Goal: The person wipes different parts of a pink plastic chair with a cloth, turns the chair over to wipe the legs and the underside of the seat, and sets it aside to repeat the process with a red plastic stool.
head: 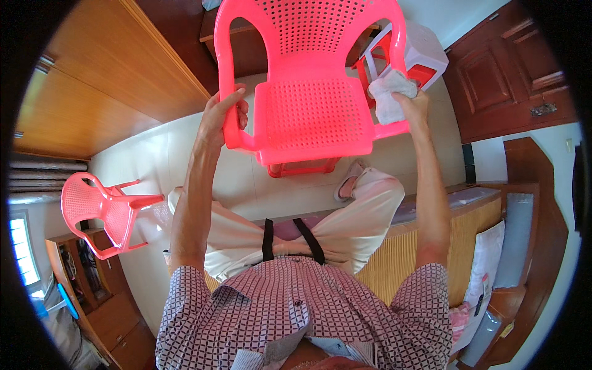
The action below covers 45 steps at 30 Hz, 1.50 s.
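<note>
A pink plastic armchair (314, 111) with a perforated seat and back stands upright before me, facing me. My left hand (226, 113) is closed around its armrest at the picture's left, near the front bend. At the other armrest, my right hand (414, 106) holds a white cloth (391, 97) against the pink plastic. The cloth is bunched, partly over the armrest, with my thumb on top; my other right fingers are mostly hidden behind it.
A second pink plastic armchair (104, 208) stands at the left. Stacked plastic stools (421, 51) are behind the near chair, by a wooden door (490, 78). Wooden cabinets (115, 69) line the upper left. A bed with a bamboo mat (393, 259) lies beneath me.
</note>
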{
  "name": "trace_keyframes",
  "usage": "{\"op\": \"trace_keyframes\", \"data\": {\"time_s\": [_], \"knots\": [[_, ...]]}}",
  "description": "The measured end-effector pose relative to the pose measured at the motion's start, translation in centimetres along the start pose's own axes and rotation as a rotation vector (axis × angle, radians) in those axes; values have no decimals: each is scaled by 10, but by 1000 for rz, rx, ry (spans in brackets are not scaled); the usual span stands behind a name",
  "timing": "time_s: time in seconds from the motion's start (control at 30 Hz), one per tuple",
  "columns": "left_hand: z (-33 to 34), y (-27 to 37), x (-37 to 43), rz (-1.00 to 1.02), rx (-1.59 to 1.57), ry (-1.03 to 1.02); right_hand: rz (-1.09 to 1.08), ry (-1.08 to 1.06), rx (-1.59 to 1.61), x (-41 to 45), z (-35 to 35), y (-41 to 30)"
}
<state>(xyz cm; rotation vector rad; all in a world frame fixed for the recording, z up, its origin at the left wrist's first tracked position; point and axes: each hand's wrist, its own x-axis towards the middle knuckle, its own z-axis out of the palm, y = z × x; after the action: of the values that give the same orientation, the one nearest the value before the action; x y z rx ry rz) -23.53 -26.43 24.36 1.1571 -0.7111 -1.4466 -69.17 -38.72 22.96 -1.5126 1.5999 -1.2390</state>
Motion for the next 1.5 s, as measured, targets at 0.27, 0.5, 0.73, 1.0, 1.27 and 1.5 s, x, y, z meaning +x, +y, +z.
{"op": "trace_keyframes", "data": {"time_s": [0.27,0.5,0.73,1.0,1.27,1.5], "knots": [[-18,-33,45,-136,29,130,168,-73,-52,12,37,39],[-20,-35,82,-155,96,120,154,-137,-106,28,48,45],[-13,-57,76,5,312,229,75,-151,-303,62,56,75],[-11,-71,60,217,509,429,-469,228,-808,44,87,37],[7,-70,69,240,380,314,-720,-171,-682,-20,165,88],[-9,-86,56,278,388,353,-646,-445,-460,-169,252,55]]}}
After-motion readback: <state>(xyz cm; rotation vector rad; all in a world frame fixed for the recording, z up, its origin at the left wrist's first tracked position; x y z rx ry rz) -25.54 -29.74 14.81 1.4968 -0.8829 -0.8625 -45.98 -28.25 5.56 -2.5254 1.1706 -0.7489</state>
